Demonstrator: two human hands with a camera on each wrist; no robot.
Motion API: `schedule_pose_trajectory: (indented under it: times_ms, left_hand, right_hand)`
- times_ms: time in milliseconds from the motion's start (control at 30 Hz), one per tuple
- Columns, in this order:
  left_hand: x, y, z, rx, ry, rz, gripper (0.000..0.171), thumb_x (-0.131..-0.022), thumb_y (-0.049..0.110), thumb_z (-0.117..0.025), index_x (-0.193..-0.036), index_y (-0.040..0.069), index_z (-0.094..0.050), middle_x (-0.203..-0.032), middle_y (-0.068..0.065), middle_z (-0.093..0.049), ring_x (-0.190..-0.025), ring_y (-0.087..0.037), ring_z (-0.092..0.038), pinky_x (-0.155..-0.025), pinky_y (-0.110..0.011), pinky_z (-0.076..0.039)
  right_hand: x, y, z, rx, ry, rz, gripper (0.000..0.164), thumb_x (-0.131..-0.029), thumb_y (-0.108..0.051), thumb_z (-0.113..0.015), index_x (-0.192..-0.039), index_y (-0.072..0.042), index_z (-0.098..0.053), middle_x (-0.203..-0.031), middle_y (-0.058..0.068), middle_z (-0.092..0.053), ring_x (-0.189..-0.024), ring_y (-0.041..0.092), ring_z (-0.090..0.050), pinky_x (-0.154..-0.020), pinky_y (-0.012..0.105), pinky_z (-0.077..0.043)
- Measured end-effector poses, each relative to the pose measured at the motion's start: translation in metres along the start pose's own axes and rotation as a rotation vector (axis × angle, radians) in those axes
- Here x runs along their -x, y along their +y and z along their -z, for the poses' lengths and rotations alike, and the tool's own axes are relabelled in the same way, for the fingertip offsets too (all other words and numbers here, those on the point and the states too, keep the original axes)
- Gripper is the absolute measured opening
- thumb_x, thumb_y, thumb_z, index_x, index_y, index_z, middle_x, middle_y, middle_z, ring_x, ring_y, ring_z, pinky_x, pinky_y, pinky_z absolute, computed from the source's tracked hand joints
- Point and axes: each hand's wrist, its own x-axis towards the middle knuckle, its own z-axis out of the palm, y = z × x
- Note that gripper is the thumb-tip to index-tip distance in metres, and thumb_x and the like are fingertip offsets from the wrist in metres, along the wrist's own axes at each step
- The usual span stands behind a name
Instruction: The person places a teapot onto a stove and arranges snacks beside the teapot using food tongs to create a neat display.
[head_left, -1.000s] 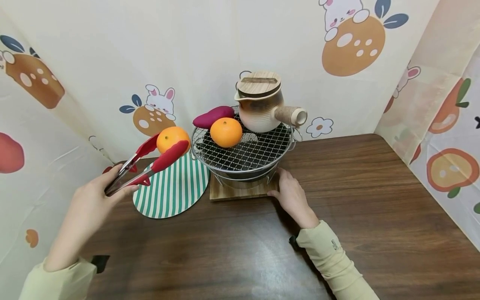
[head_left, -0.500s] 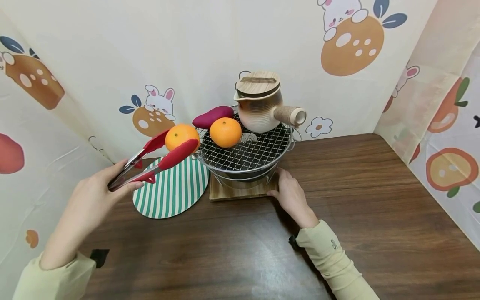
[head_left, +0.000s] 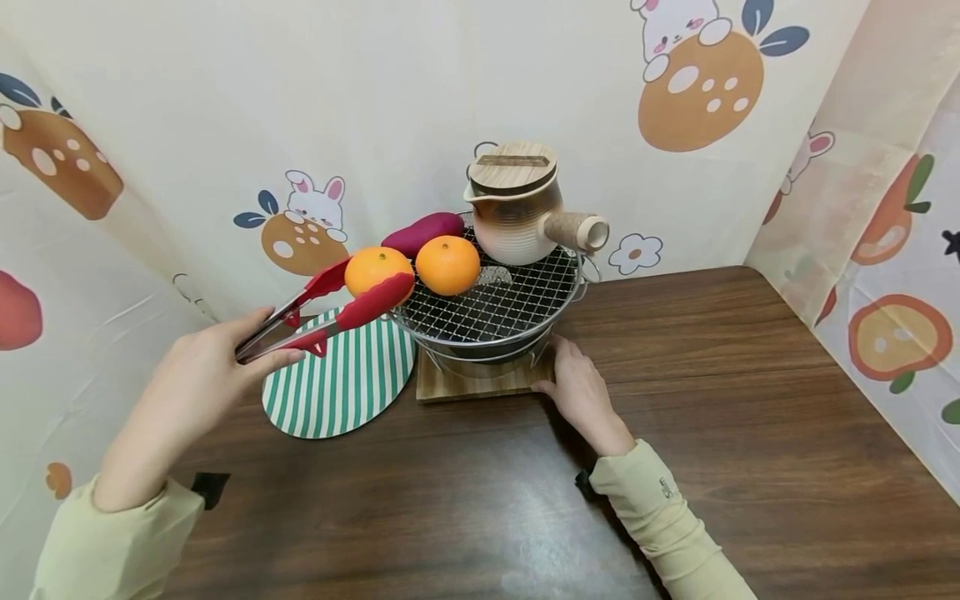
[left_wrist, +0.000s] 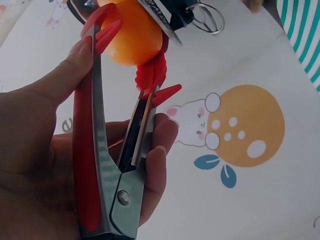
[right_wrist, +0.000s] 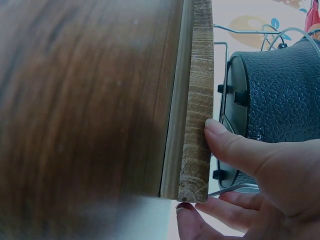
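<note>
My left hand [head_left: 217, 358] squeezing tongs [head_left: 330, 310], grasping orange [head_left: 377, 268] at grill [head_left: 495, 304] left edge; right hand [head_left: 581, 392] bracing wooden base [head_left: 450, 385]. Slack squeeze: orange rolls off.

text: none readable | right sleeve [head_left: 663, 500]: small dark mark, too small to read

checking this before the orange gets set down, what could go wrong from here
1. The orange is held only between the red tips of the tongs, above the grill's edge; if the left hand eases its squeeze, the round fruit could slip and drop.
2. The grill mesh already carries another orange, a purple sweet potato and a teapot, so a bump might roll something off.
3. The right hand only touches the wooden base; a hard knock might shift the stove.
</note>
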Motion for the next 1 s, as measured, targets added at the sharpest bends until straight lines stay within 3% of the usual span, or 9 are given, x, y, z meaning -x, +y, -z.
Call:
schedule_pose_trajectory:
  times_ms: [367, 1000]
  left_hand:
    - [-0.005, 0.004, -0.003, 0.02, -0.004, -0.011, 0.086, -0.088, 0.061, -0.061, -0.147, 0.003, -0.042, -0.126, -0.032, -0.06, -0.097, -0.042, -0.057, -0.072, -0.051, -0.054]
    - [-0.006, 0.0, -0.011, 0.029, -0.063, 0.028, 0.093, -0.087, 0.064, -0.06, -0.151, 0.001, -0.034, -0.126, -0.032, -0.057, -0.1, -0.043, -0.055, -0.073, -0.051, -0.057]
  right_hand:
    - [0.0, -0.001, 0.001, 0.003, 0.002, 0.0, 0.079, -0.079, -0.021, -0.081, -0.143, 0.004, -0.041, -0.137, 0.029, -0.054, -0.114, 0.048, -0.059, -0.093, 0.058, -0.05]
    - [0.0, -0.001, 0.001, 0.003, -0.002, -0.005, 0.079, -0.079, -0.021, -0.081, -0.143, 0.004, -0.041, -0.137, 0.029, -0.054, -0.113, 0.048, -0.059, -0.093, 0.057, -0.049]
